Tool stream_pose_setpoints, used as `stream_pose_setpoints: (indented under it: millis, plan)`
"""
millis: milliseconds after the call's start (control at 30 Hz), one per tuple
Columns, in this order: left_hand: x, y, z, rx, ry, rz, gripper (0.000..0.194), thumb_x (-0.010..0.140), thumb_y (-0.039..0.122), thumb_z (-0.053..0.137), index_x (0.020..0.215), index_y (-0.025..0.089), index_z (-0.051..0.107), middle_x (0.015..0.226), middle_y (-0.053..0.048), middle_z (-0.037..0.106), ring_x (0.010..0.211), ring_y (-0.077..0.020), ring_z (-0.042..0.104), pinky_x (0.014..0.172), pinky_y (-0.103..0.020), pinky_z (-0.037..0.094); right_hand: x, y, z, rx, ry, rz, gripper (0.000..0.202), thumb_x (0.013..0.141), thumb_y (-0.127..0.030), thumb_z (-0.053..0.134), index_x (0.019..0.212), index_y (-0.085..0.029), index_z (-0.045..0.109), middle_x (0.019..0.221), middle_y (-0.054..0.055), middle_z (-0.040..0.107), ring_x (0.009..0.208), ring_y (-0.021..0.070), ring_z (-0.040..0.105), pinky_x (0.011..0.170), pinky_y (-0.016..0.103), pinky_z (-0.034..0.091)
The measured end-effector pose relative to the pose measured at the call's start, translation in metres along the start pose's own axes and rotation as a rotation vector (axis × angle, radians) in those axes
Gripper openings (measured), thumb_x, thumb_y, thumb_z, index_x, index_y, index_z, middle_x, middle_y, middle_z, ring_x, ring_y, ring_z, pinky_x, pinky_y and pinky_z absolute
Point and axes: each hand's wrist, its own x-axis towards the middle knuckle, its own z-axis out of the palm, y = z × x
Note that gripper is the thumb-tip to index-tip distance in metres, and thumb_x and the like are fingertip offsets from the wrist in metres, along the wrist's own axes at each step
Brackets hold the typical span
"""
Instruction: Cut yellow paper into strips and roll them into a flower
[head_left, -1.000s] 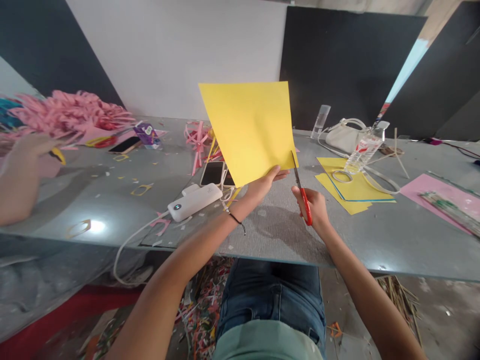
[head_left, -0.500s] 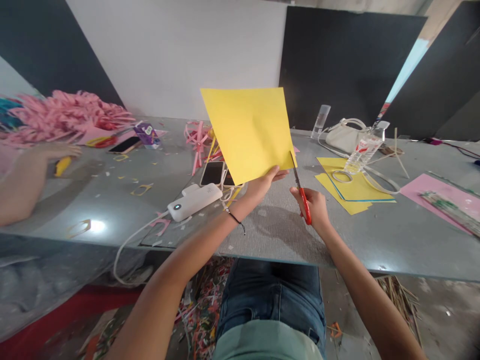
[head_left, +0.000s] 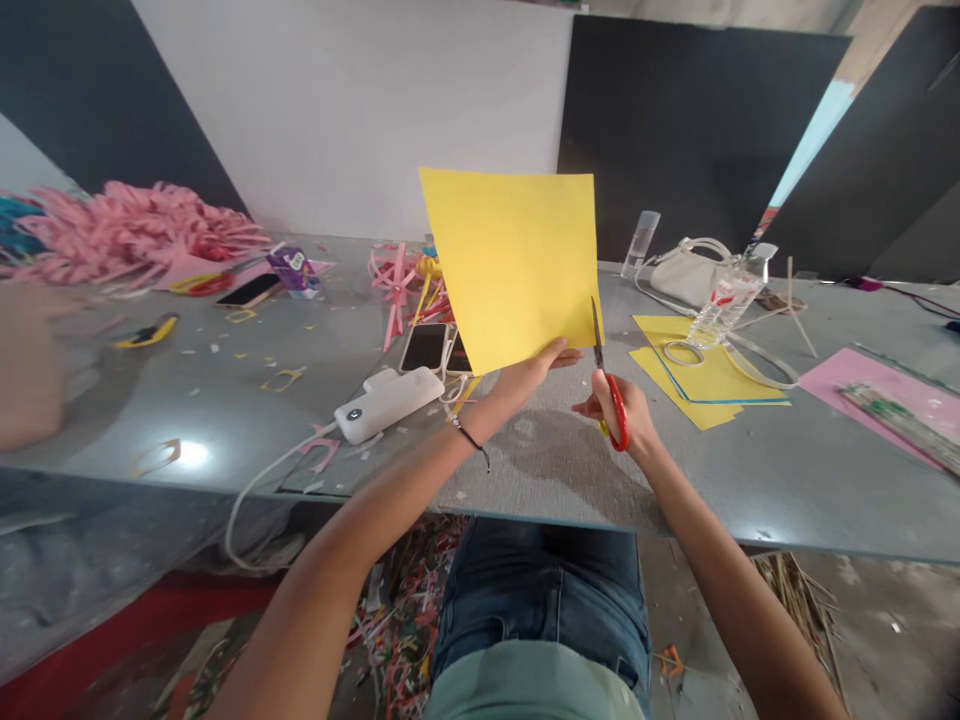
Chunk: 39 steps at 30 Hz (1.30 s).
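The left hand (head_left: 534, 369) grasps 1 yellow sheet (head_left: 517, 260), held up ahead at 12 o'clock; the right hand (head_left: 632, 412) grips 1 pair of scissors (head_left: 618, 412) at the sheet's 4 o'clock corner. Holding it taut should help cut straight. The worktop (head_left: 720, 480) bears 1 power bank (head_left: 390, 402) at 11 o'clock, 1 handbag (head_left: 682, 277) at 1.

The person wears a pale green top (head_left: 534, 685), blue jeans (head_left: 517, 585) and a black bracelet (head_left: 472, 437) with a loose end.
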Motion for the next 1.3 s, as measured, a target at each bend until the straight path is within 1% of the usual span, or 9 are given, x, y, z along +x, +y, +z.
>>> stream_pose_setpoints:
  millis: [133, 267, 367, 533, 667, 800, 1067, 1200, 1300]
  plan:
    - [-0.006, 0.004, 0.003, 0.059, -0.055, -0.054, 0.031, 0.103, 0.048, 0.060, 0.098, 0.024, 0.077, 0.109, -0.008, 0.084, 0.114, -0.0301, 0.079, 0.120, -0.049, 0.054, 0.000, 0.000, -0.002, 0.033, 0.006, -0.019, 0.069, 0.090, -0.089, 0.052, 0.074, -0.022, 0.055, 0.067, 0.005, 0.066, 0.078, 0.0285, 0.081, 0.067, 0.030, 0.058]
    - [-0.009, 0.008, 0.003, 0.106, -0.118, -0.074, 0.034, 0.104, 0.052, 0.058, 0.096, 0.025, 0.078, 0.108, -0.006, 0.084, 0.116, -0.0296, 0.078, 0.123, -0.047, 0.051, -0.001, -0.002, -0.003, 0.080, 0.011, -0.019, 0.067, 0.091, -0.088, 0.054, 0.073, -0.023, 0.051, 0.061, 0.001, 0.058, 0.076, 0.0283, 0.081, 0.065, 0.030, 0.059]
    - [-0.012, 0.011, 0.004, 0.150, -0.138, -0.048, 0.039, 0.104, 0.054, 0.056, 0.095, 0.023, 0.078, 0.108, -0.008, 0.084, 0.112, -0.0291, 0.079, 0.120, -0.046, 0.053, -0.001, -0.004, -0.004, 0.084, 0.029, -0.019, 0.067, 0.091, -0.088, 0.054, 0.072, -0.024, 0.050, 0.059, 0.001, 0.057, 0.074, 0.0281, 0.080, 0.064, 0.031, 0.060]
    - [-0.013, 0.011, 0.005, 0.198, -0.139, 0.001, 0.042, 0.101, 0.058, 0.058, 0.098, 0.021, 0.078, 0.106, -0.010, 0.084, 0.106, -0.0281, 0.080, 0.115, -0.045, 0.056, -0.002, -0.006, -0.004, 0.049, 0.060, -0.038, 0.066, 0.092, -0.086, 0.054, 0.071, -0.024, 0.049, 0.059, 0.001, 0.058, 0.072, 0.0274, 0.080, 0.061, 0.029, 0.059]
    - [-0.012, 0.007, 0.005, 0.191, -0.146, -0.006, 0.042, 0.101, 0.059, 0.058, 0.100, 0.021, 0.078, 0.108, -0.010, 0.084, 0.106, -0.0280, 0.080, 0.114, -0.046, 0.056, -0.002, -0.004, -0.004, 0.036, 0.080, -0.025, 0.066, 0.091, -0.086, 0.054, 0.071, -0.024, 0.049, 0.058, 0.001, 0.058, 0.069, 0.0273, 0.080, 0.058, 0.028, 0.058]
    - [-0.013, 0.006, 0.005, 0.154, -0.166, -0.017, 0.042, 0.099, 0.061, 0.060, 0.096, 0.023, 0.079, 0.107, -0.008, 0.084, 0.107, -0.0274, 0.080, 0.115, -0.045, 0.056, -0.002, -0.003, -0.002, 0.028, 0.104, -0.022, 0.066, 0.091, -0.087, 0.053, 0.070, -0.024, 0.049, 0.057, 0.001, 0.058, 0.066, 0.0268, 0.079, 0.057, 0.029, 0.057]
    - [-0.012, 0.003, 0.004, 0.150, -0.172, -0.014, 0.043, 0.100, 0.060, 0.061, 0.096, 0.021, 0.080, 0.106, -0.009, 0.084, 0.107, -0.0263, 0.080, 0.117, -0.044, 0.055, -0.002, -0.003, -0.001, 0.004, 0.125, -0.016, 0.067, 0.091, -0.086, 0.053, 0.069, -0.024, 0.047, 0.053, 0.000, 0.056, 0.062, 0.0263, 0.078, 0.052, 0.026, 0.052]
    - [-0.013, 0.005, 0.005, 0.131, -0.169, -0.012, 0.040, 0.100, 0.057, 0.062, 0.096, 0.021, 0.079, 0.106, -0.009, 0.084, 0.104, -0.0249, 0.080, 0.114, -0.042, 0.057, -0.002, -0.003, -0.002, 0.001, 0.120, -0.019, 0.066, 0.093, -0.085, 0.053, 0.068, -0.024, 0.047, 0.053, 0.000, 0.057, 0.062, 0.0264, 0.079, 0.052, 0.026, 0.052]
    - [-0.014, 0.007, 0.007, 0.099, -0.158, -0.015, 0.039, 0.098, 0.055, 0.065, 0.096, 0.019, 0.079, 0.105, -0.010, 0.084, 0.102, -0.0251, 0.080, 0.112, -0.042, 0.059, -0.002, -0.004, -0.002, -0.004, 0.130, -0.013, 0.066, 0.092, -0.085, 0.053, 0.067, -0.024, 0.047, 0.052, 0.001, 0.058, 0.060, 0.0259, 0.078, 0.052, 0.026, 0.053]
